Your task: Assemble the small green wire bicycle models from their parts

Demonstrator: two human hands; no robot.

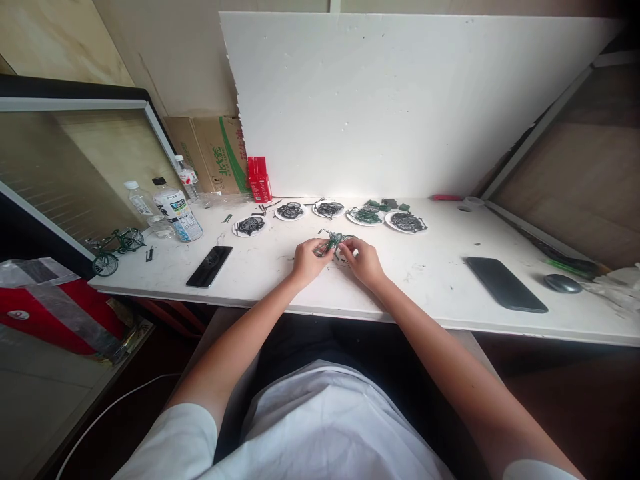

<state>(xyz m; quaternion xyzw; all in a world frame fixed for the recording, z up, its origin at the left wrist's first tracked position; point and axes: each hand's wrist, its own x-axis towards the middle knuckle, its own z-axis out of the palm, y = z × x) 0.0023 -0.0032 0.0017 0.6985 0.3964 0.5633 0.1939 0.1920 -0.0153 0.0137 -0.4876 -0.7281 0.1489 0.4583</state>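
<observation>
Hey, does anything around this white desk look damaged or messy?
Yes. The large flat white board behind the white desk has a jagged left edge, as if roughly cut. Small dark specks dot the desktop, like debris.

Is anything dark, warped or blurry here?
Head view throughout: the white board is bright, the space under the table deeply shadowed; forearms look stretched toward the corners; the green piece between left hand and right hand lacks fine detail.

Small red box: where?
Head view, left of centre: the small red box is on the table, in front of the white board, right of the cardboard box.
</observation>
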